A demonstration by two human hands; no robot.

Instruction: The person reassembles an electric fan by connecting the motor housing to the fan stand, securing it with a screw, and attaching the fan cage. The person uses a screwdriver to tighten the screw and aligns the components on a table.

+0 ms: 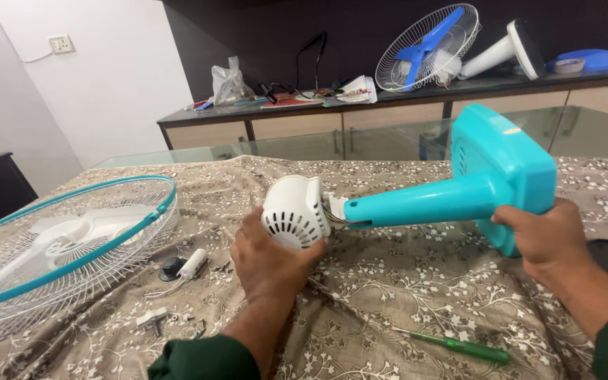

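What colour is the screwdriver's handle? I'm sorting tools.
Green, translucent: the screwdriver lies on the patterned cloth in the head view.

Two hands [269, 260] in view. One green screwdriver [459, 346], one teal fan stand [459, 190]. Two wire fan guards [58, 246].

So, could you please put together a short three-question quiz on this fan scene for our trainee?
1. True or false: the left hand grips the white vented plastic motor housing.
2. Which part does the right hand hold? A) the white wire fan guard with a teal rim B) the square teal plastic fan base C) the green-handled screwdriver
3. Fill in: the screwdriver lies on the floral ____.

Key: 1 true; 2 B; 3 tablecloth.
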